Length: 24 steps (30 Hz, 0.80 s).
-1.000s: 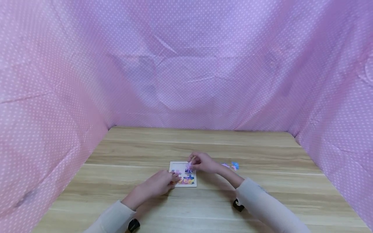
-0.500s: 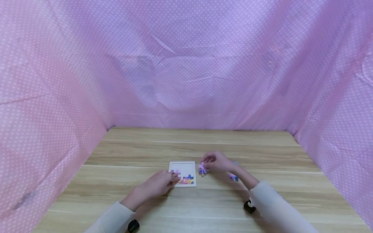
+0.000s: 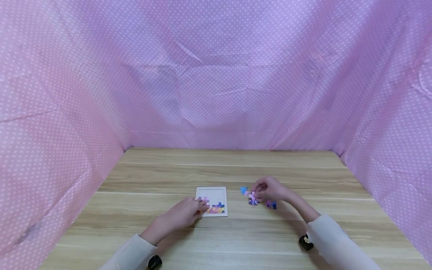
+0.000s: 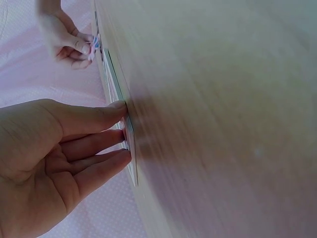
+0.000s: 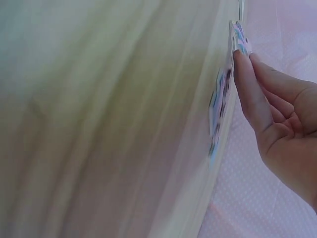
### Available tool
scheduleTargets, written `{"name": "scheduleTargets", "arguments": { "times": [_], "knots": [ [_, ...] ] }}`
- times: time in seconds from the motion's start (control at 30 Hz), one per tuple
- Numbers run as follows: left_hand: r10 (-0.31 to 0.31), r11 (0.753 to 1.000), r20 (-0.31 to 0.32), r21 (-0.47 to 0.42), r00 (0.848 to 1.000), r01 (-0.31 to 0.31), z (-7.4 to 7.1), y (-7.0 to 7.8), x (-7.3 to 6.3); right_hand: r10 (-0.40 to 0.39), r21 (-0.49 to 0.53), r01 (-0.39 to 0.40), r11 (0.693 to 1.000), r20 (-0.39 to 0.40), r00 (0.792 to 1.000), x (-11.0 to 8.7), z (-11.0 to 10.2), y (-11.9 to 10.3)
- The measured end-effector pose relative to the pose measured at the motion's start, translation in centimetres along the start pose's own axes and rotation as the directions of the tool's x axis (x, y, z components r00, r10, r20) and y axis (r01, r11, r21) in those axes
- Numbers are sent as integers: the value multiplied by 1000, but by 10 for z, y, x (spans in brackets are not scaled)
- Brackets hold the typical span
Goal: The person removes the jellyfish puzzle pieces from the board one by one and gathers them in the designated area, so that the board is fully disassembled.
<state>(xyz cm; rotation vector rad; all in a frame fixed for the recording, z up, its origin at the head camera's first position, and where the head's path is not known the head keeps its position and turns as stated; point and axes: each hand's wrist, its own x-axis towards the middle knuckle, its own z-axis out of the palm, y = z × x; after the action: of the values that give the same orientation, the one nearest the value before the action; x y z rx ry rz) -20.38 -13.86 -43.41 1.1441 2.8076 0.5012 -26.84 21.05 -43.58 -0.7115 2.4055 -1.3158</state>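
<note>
A white jigsaw tray (image 3: 215, 192) lies on the table, with joined pieces (image 3: 216, 208) along its near side and pink pieces (image 3: 204, 199) at its left. My left hand (image 3: 186, 213) rests at the tray's near left corner; in the left wrist view, the thumb and fingertips touch the tray's edge. To the right of the tray, my right hand (image 3: 271, 189) pinches a pink and purple puzzle piece (image 3: 252, 198) between thumb and fingers. Loose pieces lie around it, one blue (image 3: 243, 190) and one dark purple (image 3: 273, 205). Curled fingers partly hide what is under the right palm.
The wooden table (image 3: 168, 168) reaches back to a pink dotted cloth (image 3: 216, 112) that hangs behind and at both sides. Each wrist wears a black device; the right one (image 3: 305, 243) sits under the sleeve cuff.
My right hand has moved right with the puzzle piece, from above the tray to beside the loose pieces. The left hand has stayed at the tray's corner.
</note>
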Motion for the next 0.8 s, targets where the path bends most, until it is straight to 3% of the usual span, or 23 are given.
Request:
{"name": "scheduleTargets", "arguments": {
  "times": [0.23, 0.5, 0.8],
  "knots": [
    [-2, 1000, 1, -1, 1000, 2, 0, -1, 1, 11, 29, -11, 1000, -4, 1000, -11, -5, 2],
    [-5, 1000, 2, 3, 1000, 5, 1, -1, 0, -17, -13, 17, 1000, 18, 1000, -16, -9, 7],
    [-1, 1000, -2, -13, 1000, 1, -1, 0, 0, 37, -8, -37, 999, 26, 999, -15, -15, 11]
  ]
}}
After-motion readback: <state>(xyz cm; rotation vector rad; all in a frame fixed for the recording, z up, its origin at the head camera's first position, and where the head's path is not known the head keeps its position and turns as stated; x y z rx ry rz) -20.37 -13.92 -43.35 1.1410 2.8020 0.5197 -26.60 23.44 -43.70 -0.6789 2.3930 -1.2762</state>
